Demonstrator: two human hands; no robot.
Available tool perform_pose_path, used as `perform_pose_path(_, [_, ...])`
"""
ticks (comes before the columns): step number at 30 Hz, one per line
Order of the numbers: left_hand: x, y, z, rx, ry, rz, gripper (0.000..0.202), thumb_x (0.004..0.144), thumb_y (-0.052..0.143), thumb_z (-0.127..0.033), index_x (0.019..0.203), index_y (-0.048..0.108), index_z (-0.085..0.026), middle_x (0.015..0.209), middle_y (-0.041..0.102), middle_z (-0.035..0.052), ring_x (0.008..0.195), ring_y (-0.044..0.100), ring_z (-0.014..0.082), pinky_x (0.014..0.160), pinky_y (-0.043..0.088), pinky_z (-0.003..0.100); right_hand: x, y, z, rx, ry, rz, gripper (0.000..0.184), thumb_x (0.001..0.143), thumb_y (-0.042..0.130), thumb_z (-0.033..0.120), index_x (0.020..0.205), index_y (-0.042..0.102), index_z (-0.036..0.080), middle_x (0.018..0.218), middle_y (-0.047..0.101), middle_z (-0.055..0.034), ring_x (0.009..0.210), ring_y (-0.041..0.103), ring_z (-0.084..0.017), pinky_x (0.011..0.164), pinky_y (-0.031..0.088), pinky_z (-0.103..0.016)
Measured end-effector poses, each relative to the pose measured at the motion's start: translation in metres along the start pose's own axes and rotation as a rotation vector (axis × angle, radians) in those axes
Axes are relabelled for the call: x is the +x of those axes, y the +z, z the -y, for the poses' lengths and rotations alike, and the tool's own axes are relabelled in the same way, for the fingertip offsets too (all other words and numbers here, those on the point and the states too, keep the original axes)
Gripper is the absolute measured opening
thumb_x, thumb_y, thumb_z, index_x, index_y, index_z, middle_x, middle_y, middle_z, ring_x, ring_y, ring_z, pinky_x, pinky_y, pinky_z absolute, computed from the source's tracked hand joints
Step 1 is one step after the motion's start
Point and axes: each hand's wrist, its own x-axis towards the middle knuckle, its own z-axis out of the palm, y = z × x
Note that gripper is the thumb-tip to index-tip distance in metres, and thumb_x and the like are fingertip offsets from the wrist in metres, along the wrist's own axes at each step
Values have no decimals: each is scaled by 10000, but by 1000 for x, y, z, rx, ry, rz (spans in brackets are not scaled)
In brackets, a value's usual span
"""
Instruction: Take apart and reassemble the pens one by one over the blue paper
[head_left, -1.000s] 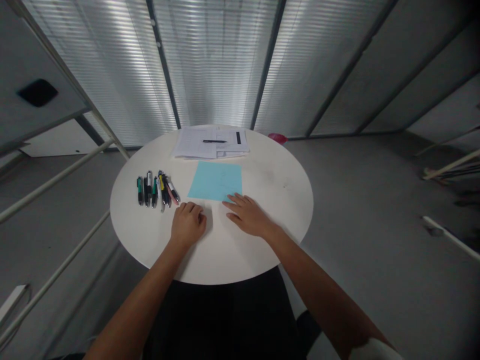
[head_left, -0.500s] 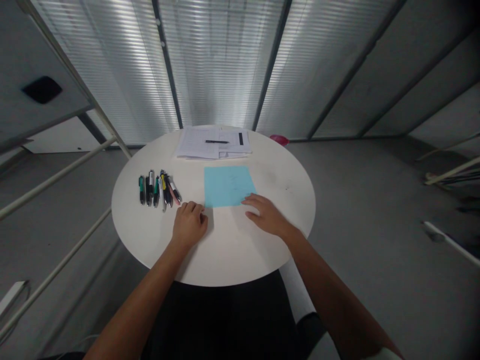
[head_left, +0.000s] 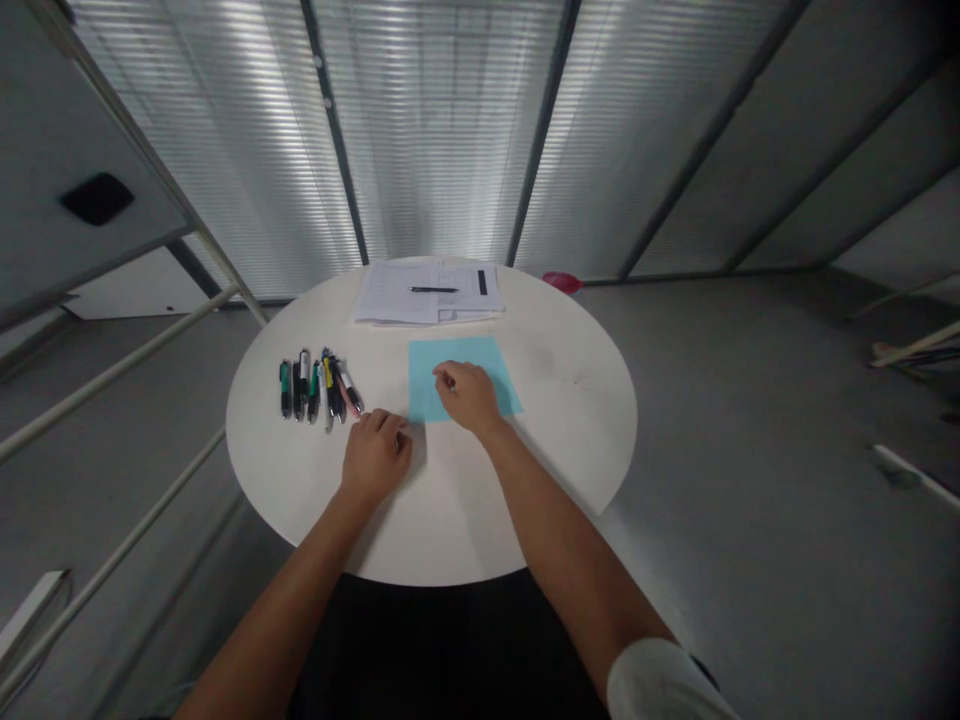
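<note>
A blue sheet [head_left: 421,392] is shown on a round white table [head_left: 555,450], placed beneath and around the right hand [head_left: 463,393]. Compared with the view a second earlier, the sheet has been shifted rightward: its near left corner, formerly found ahead of the left hand [head_left: 376,452], is now seen just to the right of that hand's fingers. The right hand, previously spread at the sheet's near right corner, has been brought inward over the sheet, and its fingers have been drawn into a curl. The left hand's place is little changed.

The left hand is loosely curled and rested on the table, with a narrow gap left between thumb and fingers. The right hand is more tightly bent, with thumb and fingertips brought close together. Whether anything is held within either curl cannot be told.

A group of pens [head_left: 313,388], some marked in green and one in yellow, is laid ahead and to the left of the left hand, near its fingers. Beyond both hands, stacked papers [head_left: 390,297] are seen near the table's far edge, with a black pen [head_left: 433,290] laid across them.
</note>
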Motion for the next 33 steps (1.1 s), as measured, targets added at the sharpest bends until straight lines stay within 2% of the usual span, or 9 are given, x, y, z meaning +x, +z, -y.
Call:
perform_pose_path(3, [7, -14, 11, -44, -139, -55, 241, 842, 497, -222, 961, 698, -162, 935, 657, 101, 876, 622, 232, 833, 484, 355, -4, 3, -5, -106, -1, 46, 241, 899, 521, 206, 1024, 727, 214, 965, 754, -56, 936, 644, -201, 894, 423, -328])
perform_pose_path(6, [24, -35, 30, 54, -341, -99, 269, 856, 510, -304, 1016, 688, -182, 1022, 655, 121, 928, 630, 268, 799, 489, 370, -7, 1, -9, -112, 2, 54, 245, 910, 510, 217, 1028, 724, 220, 928, 748, -49, 895, 636, -187, 861, 422, -306])
perform_pose_path(8, [37, -47, 45, 159, -450, -99, 321, 850, 522, -352, 1068, 679, -176, 1046, 652, 148, 943, 627, 310, 792, 489, 407, -7, 1, -10, -116, 17, 71, 241, 907, 518, 220, 1027, 726, 225, 902, 743, -46, 876, 633, -185, 839, 423, -299])
perform_pose_path(10, [49, -56, 57, 273, -490, -110, 386, 855, 505, -363, 1128, 661, -139, 1104, 639, 196, 1025, 604, 361, 831, 481, 448, -6, 4, -10, -116, 24, 92, 240, 905, 525, 221, 1032, 727, 228, 903, 742, -45, 877, 635, -186, 831, 423, -296])
perform_pose_path(13, [61, -59, 69, 368, -571, -66, 438, 858, 499, -378, 1127, 646, -65, 1132, 617, 268, 1094, 573, 406, 861, 469, 487, -5, 8, -10, -111, 15, 116, 245, 906, 524, 222, 1041, 728, 233, 920, 745, -45, 882, 641, -185, 830, 425, -294])
perform_pose_path(15, [64, -57, 74, 407, -574, -8, 477, 868, 484, -402, 1137, 635, -38, 1143, 611, 291, 1102, 570, 413, 879, 458, 508, -5, 10, -11, -108, 7, 125, 253, 912, 517, 226, 1051, 728, 236, 925, 747, -46, 882, 645, -185, 827, 426, -295])
perform_pose_path(19, [63, -50, 82, 452, -597, 124, 486, 869, 453, -424, 1096, 655, -45, 1126, 641, 282, 1096, 577, 428, 869, 457, 503, -5, 9, -10, -112, 0, 145, 259, 919, 510, 236, 1061, 727, 236, 943, 750, -51, 896, 650, -188, 839, 426, -299])
perform_pose_path(25, [62, -45, 85, 504, -536, 108, 459, 863, 427, -376, 1101, 653, -55, 1102, 662, 267, 1099, 578, 417, 882, 444, 494, -3, 7, -6, -130, 0, 190, 264, 921, 511, 242, 1074, 726, 245, 966, 756, -44, 918, 657, -187, 866, 427, -302])
perform_pose_path(33, [69, -49, 90, 477, -561, 242, 490, 885, 379, -412, 1094, 655, -66, 1093, 671, 266, 1110, 584, 426, 883, 445, 494, -3, 8, -6, -153, -4, 218, 280, 928, 500, 244, 1095, 723, 258, 996, 761, -39, 930, 667, -186, 867, 429, -304])
